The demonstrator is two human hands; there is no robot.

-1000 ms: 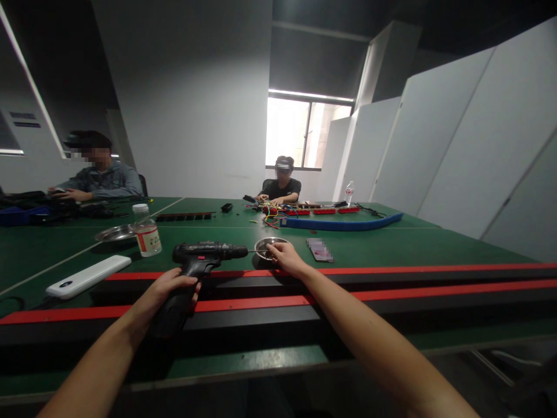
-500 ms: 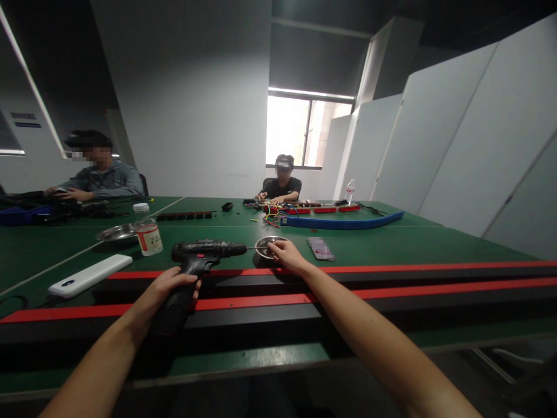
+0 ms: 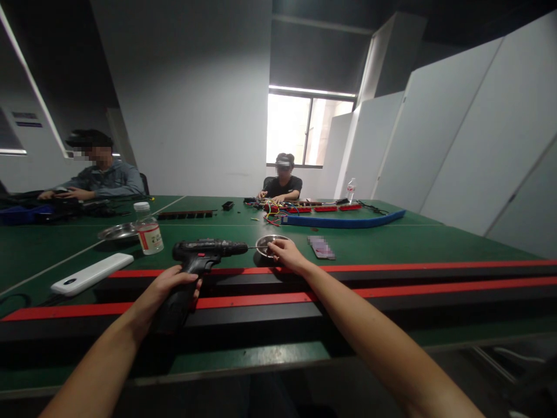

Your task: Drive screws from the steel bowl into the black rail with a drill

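My left hand (image 3: 167,287) is wrapped round the grip of a black cordless screwdriver (image 3: 204,253), held level with its bit pointing right toward a small round metal dish (image 3: 263,241). My right hand (image 3: 287,254) reaches over the near rim of that dish with fingers pinched together; what they hold is too small to make out. Two long black rails with red strips (image 3: 391,278) lie across the green table (image 3: 383,244) in front of me, under both arms.
A white power bank (image 3: 91,274), a clear bottle with a red label (image 3: 148,232) and a larger metal plate (image 3: 115,232) lie to the left. A phone (image 3: 321,247) lies right of the dish. Two other people sit at the far side with wires and a blue rail (image 3: 343,222).
Almost nothing has moved. My right hand's fingers have stayed at the dish rim with only a slight shift, and the view has drifted a little.
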